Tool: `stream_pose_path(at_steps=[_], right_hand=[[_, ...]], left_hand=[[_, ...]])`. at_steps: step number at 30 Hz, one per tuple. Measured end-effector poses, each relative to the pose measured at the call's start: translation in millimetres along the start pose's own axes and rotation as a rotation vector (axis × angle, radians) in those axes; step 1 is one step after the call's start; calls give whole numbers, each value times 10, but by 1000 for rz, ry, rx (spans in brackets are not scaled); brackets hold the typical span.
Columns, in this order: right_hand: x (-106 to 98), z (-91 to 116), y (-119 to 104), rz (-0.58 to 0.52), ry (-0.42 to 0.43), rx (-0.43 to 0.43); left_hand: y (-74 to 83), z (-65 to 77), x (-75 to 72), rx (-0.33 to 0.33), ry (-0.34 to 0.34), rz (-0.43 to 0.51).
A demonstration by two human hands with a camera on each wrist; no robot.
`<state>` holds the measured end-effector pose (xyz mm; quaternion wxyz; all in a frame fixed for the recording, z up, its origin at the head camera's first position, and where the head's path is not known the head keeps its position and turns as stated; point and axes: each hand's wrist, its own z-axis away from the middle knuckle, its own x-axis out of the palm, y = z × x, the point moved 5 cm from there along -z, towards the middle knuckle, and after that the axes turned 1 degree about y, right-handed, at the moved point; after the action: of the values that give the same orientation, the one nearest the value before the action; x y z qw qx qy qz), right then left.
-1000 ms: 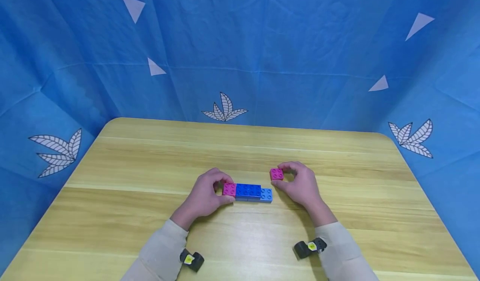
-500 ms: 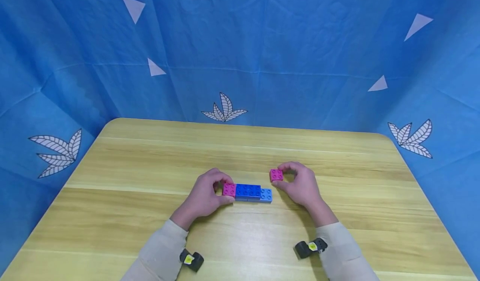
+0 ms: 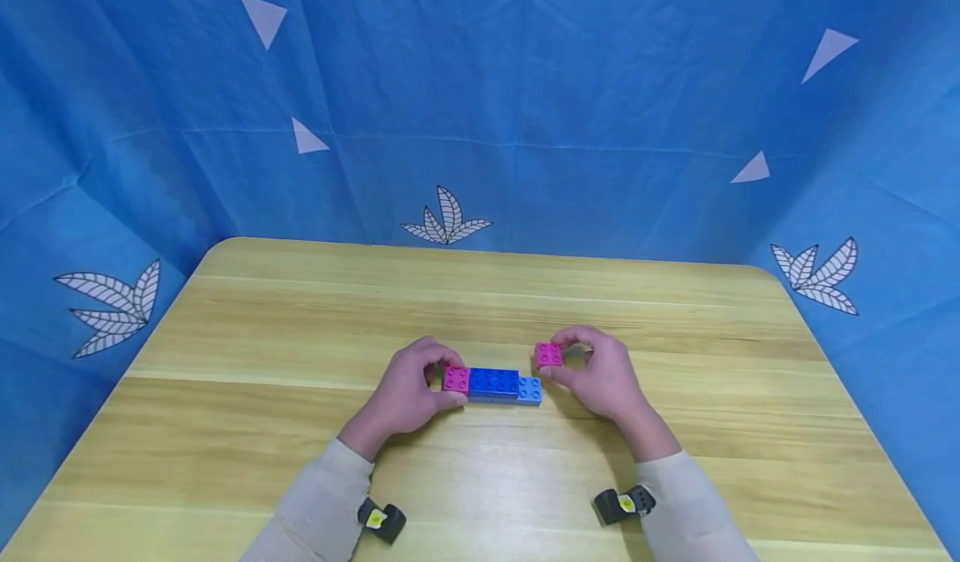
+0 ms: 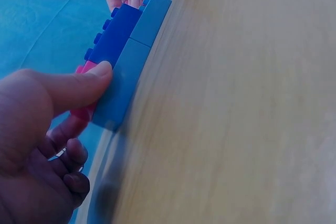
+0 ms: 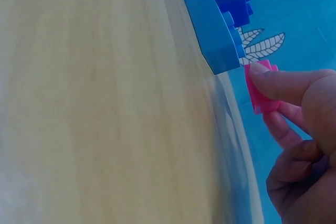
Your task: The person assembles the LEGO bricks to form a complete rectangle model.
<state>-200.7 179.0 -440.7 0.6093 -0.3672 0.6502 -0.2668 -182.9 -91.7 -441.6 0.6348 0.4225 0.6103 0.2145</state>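
My left hand (image 3: 408, 385) pinches a pink brick (image 3: 456, 378) between thumb and fingers. This brick sits on the left end of a row of light blue bricks (image 4: 123, 85). A dark blue brick (image 3: 494, 382) lies beside it on the same row. At the right end, the studs of the light blue brick (image 3: 529, 389) are bare. My right hand (image 3: 598, 372) holds a second pink brick (image 3: 548, 354) by thumb and fingertips, up and slightly right of that bare end. In the right wrist view this pink brick (image 5: 260, 86) is apart from the table, near the row's end.
The bricks stand on a wooden table (image 3: 300, 312). A blue cloth (image 3: 450, 62) printed with white leaves and triangles hangs around its back and sides. Black wrist cameras (image 3: 381, 519) are strapped over the light sleeves.
My right hand has brought its pink brick slightly left and toward me, closer to the row's right end. My left hand keeps its grip on the other pink brick.
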Motion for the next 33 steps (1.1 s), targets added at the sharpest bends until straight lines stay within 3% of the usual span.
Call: stream_pose_path(at_steps=[33], right_hand=[[139, 234, -180, 5, -84, -51]], left_hand=[[4, -3, -1, -3, -1, 25]])
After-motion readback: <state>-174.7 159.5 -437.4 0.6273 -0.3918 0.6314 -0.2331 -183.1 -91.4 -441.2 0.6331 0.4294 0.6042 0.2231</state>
